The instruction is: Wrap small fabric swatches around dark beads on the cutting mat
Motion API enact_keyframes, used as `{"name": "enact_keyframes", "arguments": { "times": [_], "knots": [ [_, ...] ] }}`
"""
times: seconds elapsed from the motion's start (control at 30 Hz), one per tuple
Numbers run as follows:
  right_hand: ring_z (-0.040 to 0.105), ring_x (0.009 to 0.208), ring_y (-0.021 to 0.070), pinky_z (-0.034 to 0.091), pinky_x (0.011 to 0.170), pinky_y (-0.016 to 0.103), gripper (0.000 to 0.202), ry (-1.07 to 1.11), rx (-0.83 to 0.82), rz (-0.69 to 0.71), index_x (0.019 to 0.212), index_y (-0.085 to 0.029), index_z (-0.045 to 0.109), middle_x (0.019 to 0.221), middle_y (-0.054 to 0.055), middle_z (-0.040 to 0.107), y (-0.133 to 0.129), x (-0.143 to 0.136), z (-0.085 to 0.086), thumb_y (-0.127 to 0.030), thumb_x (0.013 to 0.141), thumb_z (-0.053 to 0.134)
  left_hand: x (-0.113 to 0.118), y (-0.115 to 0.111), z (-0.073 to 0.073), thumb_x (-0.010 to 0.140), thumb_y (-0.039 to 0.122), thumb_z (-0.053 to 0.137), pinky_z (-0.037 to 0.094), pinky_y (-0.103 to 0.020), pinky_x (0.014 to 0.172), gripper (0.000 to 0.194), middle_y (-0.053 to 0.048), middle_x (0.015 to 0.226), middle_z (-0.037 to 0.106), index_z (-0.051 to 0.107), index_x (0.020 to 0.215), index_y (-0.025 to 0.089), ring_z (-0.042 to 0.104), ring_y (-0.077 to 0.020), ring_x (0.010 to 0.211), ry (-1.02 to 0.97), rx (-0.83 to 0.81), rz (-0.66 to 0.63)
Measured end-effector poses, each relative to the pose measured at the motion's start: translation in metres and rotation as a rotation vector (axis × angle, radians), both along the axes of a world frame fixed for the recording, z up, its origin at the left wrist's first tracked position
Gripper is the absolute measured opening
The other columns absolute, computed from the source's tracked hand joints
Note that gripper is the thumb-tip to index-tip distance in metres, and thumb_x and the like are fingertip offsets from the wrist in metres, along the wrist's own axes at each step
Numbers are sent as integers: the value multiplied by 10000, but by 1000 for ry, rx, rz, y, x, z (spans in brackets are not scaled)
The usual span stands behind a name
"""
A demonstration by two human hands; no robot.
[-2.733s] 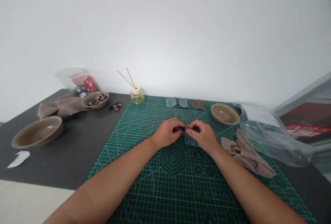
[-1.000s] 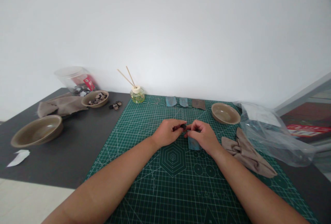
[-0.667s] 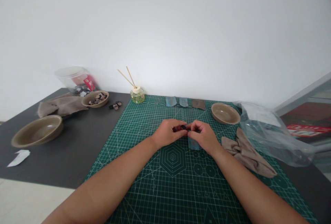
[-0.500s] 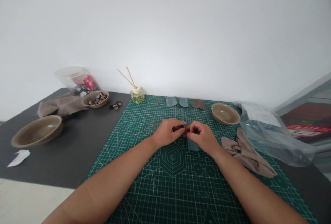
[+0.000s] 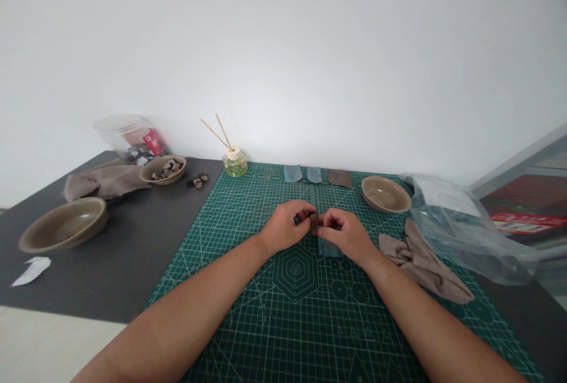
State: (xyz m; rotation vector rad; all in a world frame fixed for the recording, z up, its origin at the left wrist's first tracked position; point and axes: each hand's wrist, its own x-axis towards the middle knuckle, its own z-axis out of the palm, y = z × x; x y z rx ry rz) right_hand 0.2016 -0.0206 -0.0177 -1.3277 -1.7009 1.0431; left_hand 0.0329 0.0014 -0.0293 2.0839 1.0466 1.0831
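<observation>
- Your bare forearms reach in from the bottom edge over a green cutting mat (image 5: 266, 336), which lies on the dark counter (image 5: 133, 271).
- At your left, a torn white scrap (image 5: 32, 271) lies on the counter, just beside a wide brown bowl (image 5: 84, 240).
- At your right, a crumpled taupe cloth (image 5: 429, 271) rests on the mat, next to a clear plastic bag (image 5: 469, 247).
- Your right hand (image 5: 348, 232) has its fingers curled; its grip appears pinched on a blue-grey sheet (image 5: 328, 247), whose lower part shows under the thumb.
- Your left hand (image 5: 286, 226) has its grip closed at the fingertips on a small dark piece (image 5: 313, 219), which sits between your two hands, above the mat; your fingers partly hide it.
- Beyond your right hand stands a round brown bowl (image 5: 386, 195).
- Farther left come loose small pieces (image 5: 198, 180), a taupe fabric (image 5: 108, 182) and a smaller bowl (image 5: 166, 183) of similar pieces.
- Along the mat's far edge you have two blue patches (image 5: 292, 174), a brown patch (image 5: 339, 179) and a reed diffuser (image 5: 235, 163).
- A clear jar (image 5: 126, 126) with a red label stands near the white wall (image 5: 310, 64).
</observation>
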Motion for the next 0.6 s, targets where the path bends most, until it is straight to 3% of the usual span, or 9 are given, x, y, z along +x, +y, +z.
{"name": "enact_keyframes", "arguments": {
  "times": [0.27,0.6],
  "knots": [
    [457,545,119,349,538,254,196,-29,2,-24,538,-194,477,601,-17,575,0,-1,4,-266,637,631,-3,1,3,669,47,525,438,-247,639,186,-15,758,574,593,808,151,516,-115,679,36,86,-88],
    [461,553,123,349,526,249,177,-57,1,-52,547,-199,487,597,-16,567,1,-2,3,-278,641,614,-3,-3,6,697,74,538,424,-237,611,140,-9,735,525,576,804,155,502,-112,667,107,92,-173]
  ]
}}
